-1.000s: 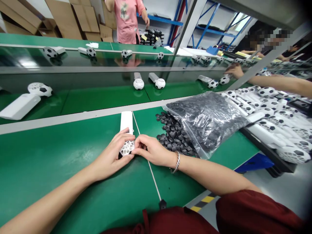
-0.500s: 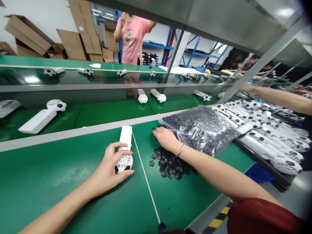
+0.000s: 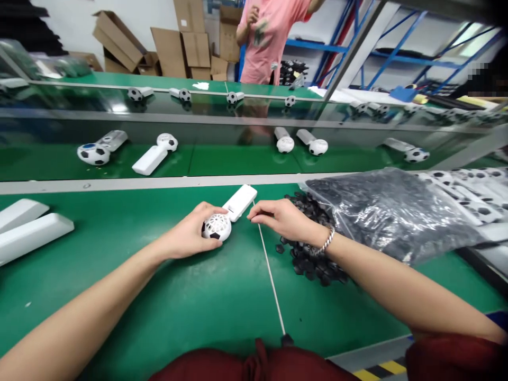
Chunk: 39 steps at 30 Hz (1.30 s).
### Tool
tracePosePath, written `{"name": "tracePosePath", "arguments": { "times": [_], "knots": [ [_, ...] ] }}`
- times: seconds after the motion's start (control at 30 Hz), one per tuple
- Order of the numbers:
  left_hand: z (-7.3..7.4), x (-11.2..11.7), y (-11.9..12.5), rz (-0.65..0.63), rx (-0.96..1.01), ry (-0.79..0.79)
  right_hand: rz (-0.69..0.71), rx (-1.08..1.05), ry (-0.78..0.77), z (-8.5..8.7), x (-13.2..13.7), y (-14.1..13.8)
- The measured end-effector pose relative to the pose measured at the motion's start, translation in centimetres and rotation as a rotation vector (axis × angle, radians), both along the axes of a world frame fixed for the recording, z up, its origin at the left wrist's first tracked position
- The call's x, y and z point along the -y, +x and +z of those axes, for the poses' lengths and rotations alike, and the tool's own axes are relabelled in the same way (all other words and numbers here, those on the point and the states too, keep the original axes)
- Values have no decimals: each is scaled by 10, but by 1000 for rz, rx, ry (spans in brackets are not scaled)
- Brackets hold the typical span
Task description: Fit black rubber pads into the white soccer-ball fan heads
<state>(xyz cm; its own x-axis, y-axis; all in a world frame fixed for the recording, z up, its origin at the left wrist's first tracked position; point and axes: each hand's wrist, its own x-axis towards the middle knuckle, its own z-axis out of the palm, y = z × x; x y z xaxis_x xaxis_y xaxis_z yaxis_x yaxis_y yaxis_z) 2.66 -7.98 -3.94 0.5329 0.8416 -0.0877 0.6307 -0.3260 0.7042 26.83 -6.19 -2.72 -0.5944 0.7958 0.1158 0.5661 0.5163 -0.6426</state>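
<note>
My left hand (image 3: pixel 195 230) is closed around the round head of a white handheld fan (image 3: pixel 217 226) with a football-patterned grille. The fan lies on the green bench, its flat handle (image 3: pixel 243 201) pointing up and to the right. A black pentagon patch shows on the near rim of its head. Just right of the handle, above the bench, my right hand (image 3: pixel 283 218) has thumb and fingers pinched together; whatever they hold is too small to make out. Beyond its wrist lies a heap of small black pentagon pieces (image 3: pixel 317 267).
A clear plastic bag of black pieces (image 3: pixel 391 211) sits right of the heap, near a tray of football-patterned fans (image 3: pixel 476 196). White fan parts (image 3: pixel 35 233) lie at left. Several fans (image 3: pixel 318 146) rest on the green belt (image 3: pixel 234 164) beyond. A person in pink (image 3: pixel 265 39) stands behind.
My right hand has come away from the black pieces towards the fan, fingers now pinched. The fan's handle has swung to the right under my left hand. The view has turned left.
</note>
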Motion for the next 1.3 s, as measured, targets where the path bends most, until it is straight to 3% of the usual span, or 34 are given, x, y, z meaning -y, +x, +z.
{"name": "tracePosePath", "arguments": {
  "times": [0.2,0.43,0.53,0.63,0.77,0.93,1.1,1.3],
  "knots": [
    [-2,-2,-5,-41,69,-9,90,-105,-133,2,3,-24],
    [-6,8,10,53,108,57,134,-40,88,4,2,-24],
    [-6,9,11,71,109,52,101,-4,100,2,6,-25],
    [-6,8,10,71,103,49,90,-30,51,-1,10,-25],
    [-7,6,9,73,97,56,22,-118,-149,-9,13,-24],
    [-7,7,11,78,113,57,105,-197,-83,-20,10,-28],
    [-8,8,12,79,130,60,107,-248,-186,-28,4,-33],
    [-11,6,12,108,143,78,152,-236,-175,-24,3,-35]
  ]
}}
